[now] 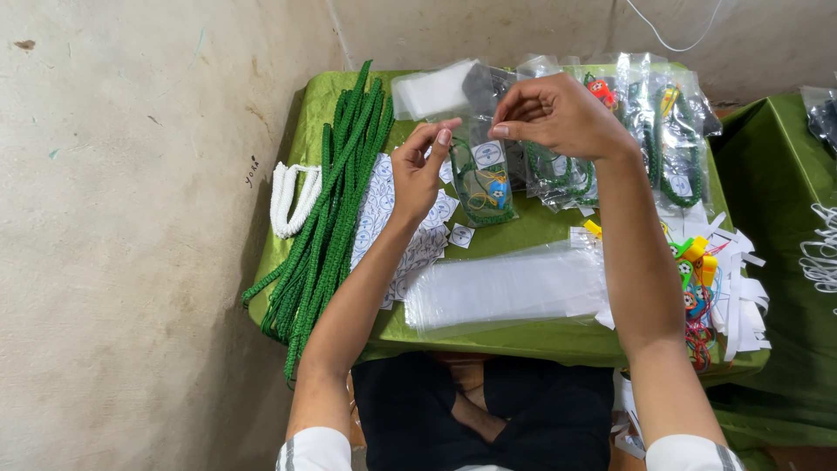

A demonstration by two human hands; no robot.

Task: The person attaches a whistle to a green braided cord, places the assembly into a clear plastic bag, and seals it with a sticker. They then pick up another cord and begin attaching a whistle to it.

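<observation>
We hold 1 clear packet (pixel 482 179) up over the green-draped table (pixel 558 336) with 2 hands.

Our left hand (pixel 417 174) pinches its left edge, and our right hand (pixel 558 113) nips the top with closed fingertips. A green cord and a small blue charm sit inside. Green cords (pixel 336 205) lie left; empty clear sleeves (pixel 506 288) lie below.

Left grip (pixel 420 170) pinching; right grip (pixel 558 113) pinching
</observation>
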